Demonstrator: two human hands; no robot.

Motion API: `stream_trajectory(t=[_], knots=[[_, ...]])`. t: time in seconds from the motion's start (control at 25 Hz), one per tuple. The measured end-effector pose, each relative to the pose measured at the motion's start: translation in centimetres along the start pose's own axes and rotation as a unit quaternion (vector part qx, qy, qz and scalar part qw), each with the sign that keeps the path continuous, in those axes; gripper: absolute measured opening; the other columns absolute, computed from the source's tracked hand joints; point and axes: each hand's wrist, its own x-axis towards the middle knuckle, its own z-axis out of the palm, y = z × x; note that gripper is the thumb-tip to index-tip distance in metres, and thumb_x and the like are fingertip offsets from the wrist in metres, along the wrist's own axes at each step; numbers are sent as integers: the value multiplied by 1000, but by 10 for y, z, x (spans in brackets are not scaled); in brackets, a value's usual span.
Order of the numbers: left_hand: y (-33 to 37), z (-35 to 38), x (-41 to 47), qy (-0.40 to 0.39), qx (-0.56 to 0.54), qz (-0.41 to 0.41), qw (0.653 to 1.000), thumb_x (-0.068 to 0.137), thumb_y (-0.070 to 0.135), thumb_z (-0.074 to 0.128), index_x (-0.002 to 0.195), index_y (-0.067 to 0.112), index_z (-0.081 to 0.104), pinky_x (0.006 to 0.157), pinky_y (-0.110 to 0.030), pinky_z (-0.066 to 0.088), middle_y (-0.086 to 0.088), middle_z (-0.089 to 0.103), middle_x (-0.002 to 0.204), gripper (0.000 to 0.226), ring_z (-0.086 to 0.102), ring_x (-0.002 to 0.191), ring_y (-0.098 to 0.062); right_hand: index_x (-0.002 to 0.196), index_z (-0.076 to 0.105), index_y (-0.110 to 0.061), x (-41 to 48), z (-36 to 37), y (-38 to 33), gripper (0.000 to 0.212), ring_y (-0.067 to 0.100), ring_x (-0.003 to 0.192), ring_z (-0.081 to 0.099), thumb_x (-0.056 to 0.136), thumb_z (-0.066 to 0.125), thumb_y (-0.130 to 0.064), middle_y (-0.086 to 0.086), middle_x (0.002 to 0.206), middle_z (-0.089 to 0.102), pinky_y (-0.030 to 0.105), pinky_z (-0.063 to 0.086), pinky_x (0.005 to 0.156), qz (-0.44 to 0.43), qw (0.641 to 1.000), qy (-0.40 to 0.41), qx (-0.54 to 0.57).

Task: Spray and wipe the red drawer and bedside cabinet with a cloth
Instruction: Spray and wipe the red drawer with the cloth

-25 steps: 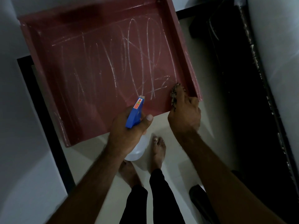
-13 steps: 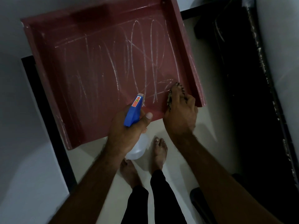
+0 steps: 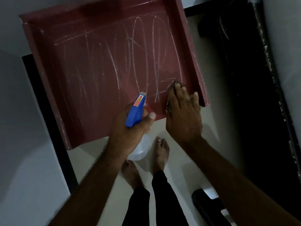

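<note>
Wiping is the step I read on my feed. The right hand (image 3: 184, 118) lies flat with its fingers straight, pressing a cloth (image 3: 168, 107) onto the bottom of the red drawer (image 3: 91, 88) in its near right corner, just inside the right wall. The left hand (image 3: 128, 132) is curled round the neck of the spray bottle (image 3: 135, 112). The blue nozzle points far across the drawer's near edge, and the clear body hangs below the fist.

The drawer lies in front of the person's bare feet (image 3: 160, 150). Its bottom is crossed by white scribbled marks (image 3: 146, 54) running near to far through the middle and right. I cannot pick out the bedside cabinet with any certainty; only dark furniture (image 3: 244, 79) shows on the right.

I judge the job to be at an early stage, since nearly all the marks remain. In this dim light I cannot tell whether the surface is wet. The next move calls for firm, flat strokes of the cloth leftward and farther in. The nozzle should stay out of the cloth's path, and the far half probably needs more spray.
</note>
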Motion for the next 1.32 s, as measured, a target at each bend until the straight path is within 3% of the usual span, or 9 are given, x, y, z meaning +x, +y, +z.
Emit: stream_trajectory(t=[0.28, 0.48, 0.64, 0.76, 0.96, 1.12, 1.2, 1.32], knots=[[0, 3, 2, -4, 9, -9, 1000, 81, 52, 72, 87, 20, 58, 71, -26, 58, -17, 65, 71, 35, 71, 73, -32, 162, 29, -14, 16, 10, 5, 74, 33, 157, 23, 96, 62, -23, 13, 168, 29, 57, 13, 128, 1, 999, -6, 40], [-1, 5, 3, 2, 5, -12, 1000, 85, 41, 73, 87, 14, 59, 73, -39, 59, -19, 65, 73, 30, 69, 73, -37, 162, 27, -13, -5, 15, 7, 80, 31, 157, 23, 91, 64, -3, 13, 168, 30, 54, 16, 128, 35, 995, 22, 88], [3, 5, 3, 5, -11, -11, 1000, 86, 37, 73, 88, 13, 59, 68, -26, 59, -12, 66, 70, 28, 69, 73, -36, 161, 29, -10, 7, 11, 3, 79, 33, 156, 27, 91, 65, -3, 16, 166, 33, 53, 20, 128, 66, 989, 18, 128], [4, 6, 4, 8, -11, 3, 1000, 89, 34, 75, 92, 5, 59, 65, -22, 57, -20, 65, 73, 33, 69, 72, -37, 162, 29, -9, 26, 9, -3, 72, 31, 156, 28, 98, 62, -12, 16, 167, 33, 52, 24, 128, 100, 983, 27, 155], [6, 5, 3, 1, 4, -9, 1000, 87, 41, 75, 94, 4, 60, 67, -21, 57, -23, 65, 76, 41, 70, 73, -33, 161, 31, -8, -5, -1, -1, 79, 33, 152, 36, 87, 54, 7, 18, 162, 40, 55, 36, 122, 147, 969, 17, 200], [6, 10, 1, 8, 7, -21, 1000, 84, 43, 72, 91, 7, 59, 65, -18, 55, -23, 64, 75, 39, 70, 70, -28, 161, 28, -13, 36, -2, -4, 69, 32, 149, 41, 99, 59, -7, 14, 162, 42, 55, 43, 117, 152, 966, 20, 207], [6, 15, 1, 10, 14, -35, 999, 83, 43, 72, 89, 8, 59, 63, -15, 54, -26, 63, 77, 38, 70, 69, -28, 162, 26, -14, 50, 0, -5, 71, 31, 150, 40, 100, 61, -12, 12, 163, 41, 56, 43, 116, 160, 965, 17, 209], [8, 20, 3, -1, 60, -44, 997, 89, 39, 71, 89, -4, 59, 59, -12, 51, -30, 62, 77, 45, 67, 68, -31, 163, 26, -14, 24, -3, 0, 78, 33, 152, 37, 94, 60, -1, 14, 164, 38, 57, 40, 118, 151, 967, 3, 206]])
